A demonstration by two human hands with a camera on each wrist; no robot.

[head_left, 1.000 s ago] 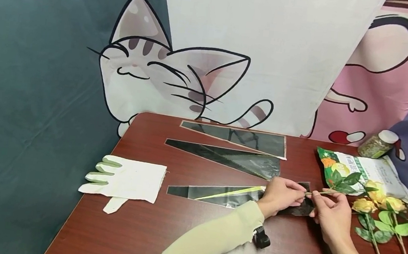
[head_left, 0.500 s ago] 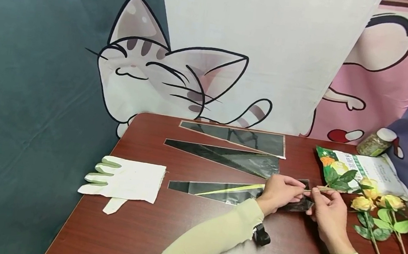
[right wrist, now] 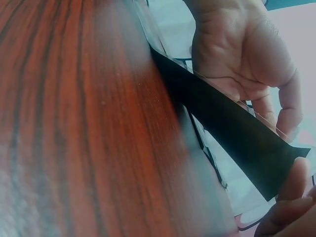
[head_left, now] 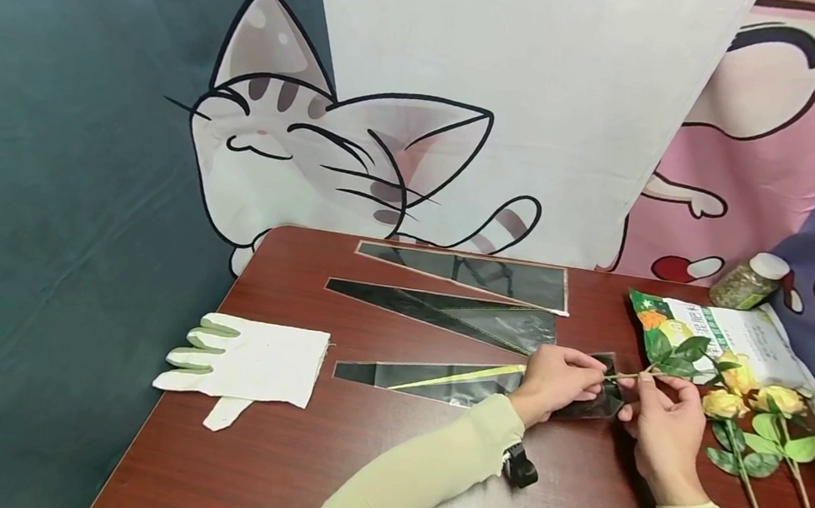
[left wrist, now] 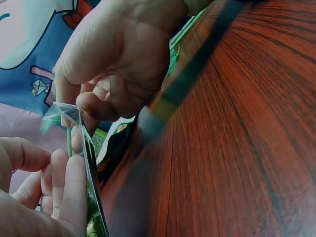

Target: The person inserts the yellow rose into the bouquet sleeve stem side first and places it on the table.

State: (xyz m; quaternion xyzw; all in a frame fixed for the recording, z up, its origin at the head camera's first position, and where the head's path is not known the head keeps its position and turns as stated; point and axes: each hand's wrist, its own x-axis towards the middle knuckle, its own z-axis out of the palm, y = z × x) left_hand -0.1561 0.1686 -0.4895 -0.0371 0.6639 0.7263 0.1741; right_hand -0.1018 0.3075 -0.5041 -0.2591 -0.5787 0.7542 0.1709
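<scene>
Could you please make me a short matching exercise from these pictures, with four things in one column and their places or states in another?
Things
1. glove
2. jar
3. flower stem
4. loose roses

Places or states
A. pinched by the left hand and the right hand
B. yellow, to the right of both hands
C. behind the packet
D. white, near the left edge of the table

Pairs: 1-D, 2-C, 3-A, 4-B

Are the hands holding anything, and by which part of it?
Yes, a flower, by its stem: left hand and right hand both pinch it, the right nearer the leaves.
</scene>
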